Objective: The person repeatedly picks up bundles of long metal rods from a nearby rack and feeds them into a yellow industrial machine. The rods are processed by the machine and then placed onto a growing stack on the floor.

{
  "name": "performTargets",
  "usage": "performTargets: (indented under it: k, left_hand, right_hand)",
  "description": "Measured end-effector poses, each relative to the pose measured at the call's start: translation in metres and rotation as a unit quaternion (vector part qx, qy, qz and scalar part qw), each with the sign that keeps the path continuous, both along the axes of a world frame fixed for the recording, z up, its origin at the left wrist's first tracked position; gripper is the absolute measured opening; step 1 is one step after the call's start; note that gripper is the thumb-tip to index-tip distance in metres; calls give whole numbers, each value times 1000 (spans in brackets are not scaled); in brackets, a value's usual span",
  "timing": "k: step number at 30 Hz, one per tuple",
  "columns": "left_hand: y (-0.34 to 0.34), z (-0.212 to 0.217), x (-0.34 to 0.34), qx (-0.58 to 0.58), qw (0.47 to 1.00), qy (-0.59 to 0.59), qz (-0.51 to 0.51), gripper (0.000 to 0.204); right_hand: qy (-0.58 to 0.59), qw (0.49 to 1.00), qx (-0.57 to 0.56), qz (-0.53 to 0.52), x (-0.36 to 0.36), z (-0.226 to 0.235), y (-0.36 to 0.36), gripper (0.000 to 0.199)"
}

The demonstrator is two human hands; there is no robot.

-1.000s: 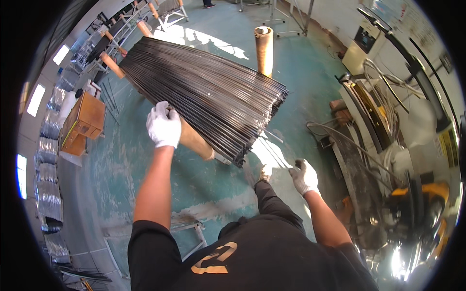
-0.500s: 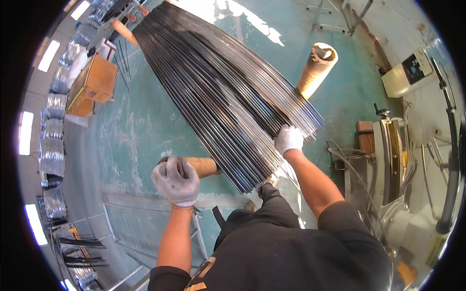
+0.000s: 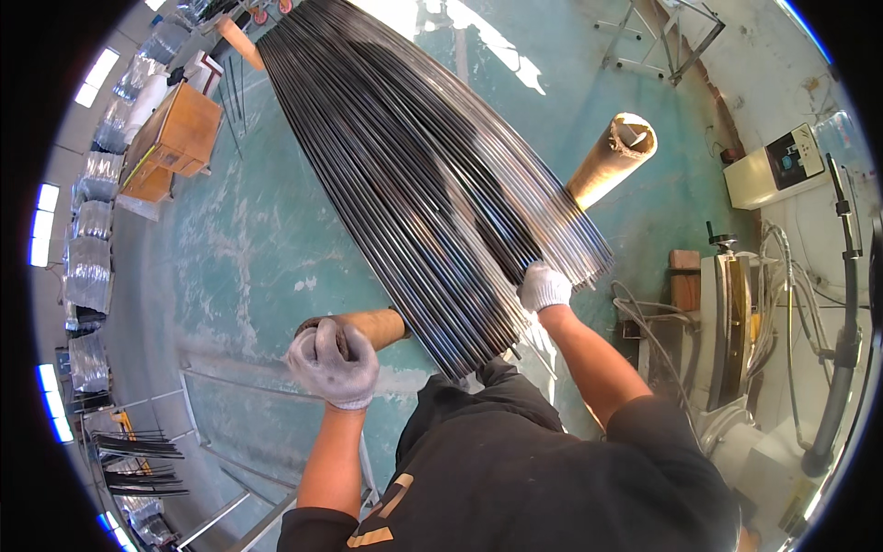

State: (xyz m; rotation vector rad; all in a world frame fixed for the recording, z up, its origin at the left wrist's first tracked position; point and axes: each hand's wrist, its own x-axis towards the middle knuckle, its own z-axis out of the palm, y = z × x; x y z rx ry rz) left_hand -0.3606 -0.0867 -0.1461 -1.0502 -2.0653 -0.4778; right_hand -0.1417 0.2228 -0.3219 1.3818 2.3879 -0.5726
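A broad layer of long black rods (image 3: 368, 156) is spread away from the wearer, and the support beneath is hidden by it. 3 brown cardboard tubes are seen along its sides: a near-left tube (image 3: 375, 323), a near-right tube (image 3: 598, 175) and a far-left tube (image 3: 241, 44).

The left hand (image 3: 336, 366), covered by a greyish glove, is held at the open end of the near-left tube. Its fingers are half curled over the rim; whether the tube is firmly gripped cannot be told.

The right hand (image 3: 544, 287), in a paler glove, is placed at the near edge of the layer, right of its middle. It is closed around the ends of some rods, its fingertips being hidden.

The green floor (image 3: 248, 258) is exposed on both sides. A wooden cabinet (image 3: 190, 129) is seen well apart, beyond the layer's left edge.
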Motion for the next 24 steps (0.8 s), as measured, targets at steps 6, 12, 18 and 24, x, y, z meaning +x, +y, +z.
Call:
performTargets:
  k: [6, 12, 18, 24]
  left_hand:
    - [-3, 0, 1, 6, 1000, 3, 2, 28]
    - [-2, 6, 5, 6, 1000, 7, -12, 27]
    - [-25, -26, -10, 34, 988, -115, -99, 35]
    - [-15, 51, 55, 14, 946, -159, -284, 28]
  right_hand:
    - [22, 1000, -20, 2, 1, 5, 7, 35]
    - [76, 994, -60, 56, 8, -9, 0, 46]
    - [221, 961, -155, -53, 20, 21, -33, 65]
    - [200, 969, -114, -91, 107, 142, -115, 54]
